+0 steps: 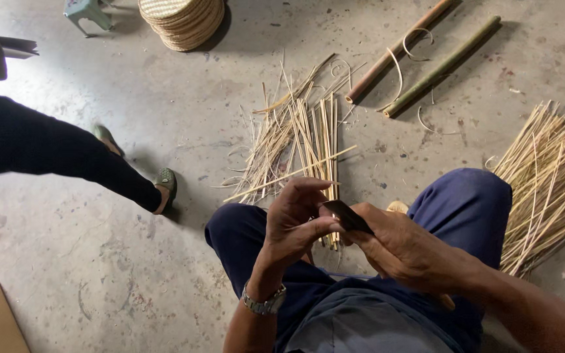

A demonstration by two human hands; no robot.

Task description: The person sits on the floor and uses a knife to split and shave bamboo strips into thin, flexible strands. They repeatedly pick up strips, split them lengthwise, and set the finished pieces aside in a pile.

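The right hand (403, 245) is closed around a dark flat blade (349, 216) whose tip sticks out toward the left hand (295, 219), and the left hand's fingers are curled in with the thumb pressed near the blade tip; whether they pinch a thin strip there cannot be told. The blade looks stiff, thin and probably sharp along one edge, so it is best gripped well back on the handle side, as the right hand does. Just beyond both hands, on the concrete floor (165, 117), lies a loose pile of bamboo strips (299, 140): light, springy, easily split, likely with splintery edges, best taken near one end. Farther out from the right hand lie two bamboo poles (426, 55), heavier and rigid, and to its right a second bundle of strips (547, 176). Well off from the left hand, another person's leg (67, 160) and shoe (165, 180) stand close, with a stack of woven trays (183, 19) beyond.
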